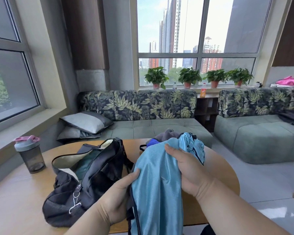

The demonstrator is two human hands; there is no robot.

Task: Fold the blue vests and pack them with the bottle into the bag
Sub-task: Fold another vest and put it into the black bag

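A shiny light blue vest (157, 180) with dark trim hangs bunched between my hands above the round wooden table (20, 200). My left hand (120, 197) grips its lower left edge. My right hand (187, 168) grips the cloth higher up on the right. Behind the vest lies a heap of more garments (170, 135), grey and darker blue. The dark bag (92, 177) lies open on the table left of the vest, with something teal inside. A grey shaker bottle (30, 153) with a pink lid stands upright at the table's far left.
A green sofa (159, 126) with leaf-print back cushions runs behind the table, with two grey pillows (87, 122) at its left end. A second sofa section (258, 134) stands to the right. Potted plants (189, 77) line the window sill.
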